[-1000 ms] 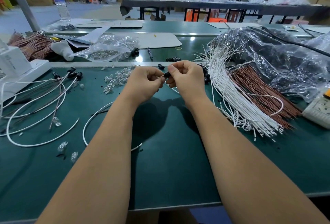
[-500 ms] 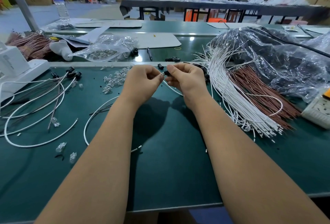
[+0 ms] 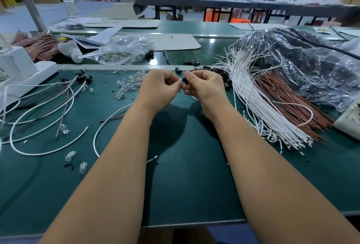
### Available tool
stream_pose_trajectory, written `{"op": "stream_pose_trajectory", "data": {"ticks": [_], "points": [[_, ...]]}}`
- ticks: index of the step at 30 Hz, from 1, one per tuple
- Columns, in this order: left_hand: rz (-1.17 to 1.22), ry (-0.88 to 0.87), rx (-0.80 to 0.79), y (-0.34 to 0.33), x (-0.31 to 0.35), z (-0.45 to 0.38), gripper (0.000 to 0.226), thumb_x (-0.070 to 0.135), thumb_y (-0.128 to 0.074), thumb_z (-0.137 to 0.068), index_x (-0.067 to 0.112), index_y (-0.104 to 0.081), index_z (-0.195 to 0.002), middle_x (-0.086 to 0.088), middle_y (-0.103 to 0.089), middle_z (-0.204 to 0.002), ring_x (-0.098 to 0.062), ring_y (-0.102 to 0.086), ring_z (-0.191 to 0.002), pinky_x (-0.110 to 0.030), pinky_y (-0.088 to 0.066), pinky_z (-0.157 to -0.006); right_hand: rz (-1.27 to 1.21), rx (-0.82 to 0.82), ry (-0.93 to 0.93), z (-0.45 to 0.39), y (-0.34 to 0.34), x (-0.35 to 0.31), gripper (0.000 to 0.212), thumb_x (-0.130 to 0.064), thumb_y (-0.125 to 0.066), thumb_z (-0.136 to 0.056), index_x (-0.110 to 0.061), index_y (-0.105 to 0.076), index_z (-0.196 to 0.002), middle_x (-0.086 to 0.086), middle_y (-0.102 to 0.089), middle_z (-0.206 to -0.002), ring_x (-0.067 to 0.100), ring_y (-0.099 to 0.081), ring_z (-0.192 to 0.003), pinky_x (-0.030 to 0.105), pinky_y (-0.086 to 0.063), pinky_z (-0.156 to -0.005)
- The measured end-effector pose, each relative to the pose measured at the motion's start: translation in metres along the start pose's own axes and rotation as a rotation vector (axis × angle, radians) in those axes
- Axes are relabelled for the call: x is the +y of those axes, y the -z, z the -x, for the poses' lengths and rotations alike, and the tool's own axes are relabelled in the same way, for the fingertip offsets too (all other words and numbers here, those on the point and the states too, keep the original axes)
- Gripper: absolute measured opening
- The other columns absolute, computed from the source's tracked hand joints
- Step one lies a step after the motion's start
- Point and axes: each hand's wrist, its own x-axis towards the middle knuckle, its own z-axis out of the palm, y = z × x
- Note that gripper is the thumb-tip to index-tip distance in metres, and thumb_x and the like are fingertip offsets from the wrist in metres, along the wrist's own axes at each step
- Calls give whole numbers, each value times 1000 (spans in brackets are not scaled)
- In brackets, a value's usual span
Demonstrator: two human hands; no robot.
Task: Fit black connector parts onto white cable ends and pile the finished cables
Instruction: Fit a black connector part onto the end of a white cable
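Note:
My left hand (image 3: pixel 159 88) pinches the end of a white cable (image 3: pixel 101 127) that loops down over the green mat. My right hand (image 3: pixel 204 86) pinches a small black connector part (image 3: pixel 184 79) right against that cable end, between both sets of fingertips. Finished cables with black connectors (image 3: pixel 83 77) lie fanned out at the left. A thick bundle of bare white cables (image 3: pixel 259 107) lies at the right beside brown wires (image 3: pixel 288 103). Loose black connector parts (image 3: pixel 212 69) sit just behind my right hand.
Clear plastic pieces (image 3: pixel 128 84) are scattered behind my left hand and at the front left. A white machine (image 3: pixel 17 68) stands at the far left, a clear bag of parts (image 3: pixel 120 49) behind, a large plastic bag (image 3: pixel 311 64) and a power strip (image 3: pixel 348 121) at the right.
Both hands stay together at the same spot; my fingers have shifted slightly on the connector and cable end. Nothing else has moved.

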Motion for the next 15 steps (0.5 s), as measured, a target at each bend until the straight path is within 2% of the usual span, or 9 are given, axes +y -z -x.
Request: {"op": "stream_pose_trajectory", "data": {"ticks": [4, 8, 12, 15], "points": [[13, 10, -3, -1, -1, 0, 12, 14, -66, -87, 10, -69, -75, -7, -66, -69, -10, -50, -55, -23, -41, -58, 22, 0, 6, 0, -1, 2, 12, -7, -67, -89, -4, -61, -79, 7, -61, -63, 10, -60, -51, 20, -51, -53], [29, 22, -11, -2, -3, 0, 11, 11, -66, -87, 4, -72, -82, -13, -70, -76, -16, -56, -65, -32, -51, -67, 63, -2, 18, 0, -1, 4, 13, -7, -67, -89, -5, -61, -78, 6, -63, -63, 10, -60, -51, 21, -51, -52], [48, 36, -23, -4, -4, -1, 10, 10, -66, -86, 8, -70, -78, -8, -67, -72, -14, -55, -64, -30, -49, -67, 113, -7, 33, -1, -1, 5, 14, -7, -67, -89, -7, -62, -76, -1, -64, -59, 7, -60, -50, 19, -50, -51], [57, 45, -34, -5, -5, -1, 11, 9, -65, -86, 9, -69, -76, -1, -64, -66, -8, -53, -59, -23, -45, -63, 158, -11, 51, 0, -2, 6, 13, -6, -66, -88, -7, -62, -76, -2, -64, -58, 5, -59, -49, 18, -49, -52]]}}
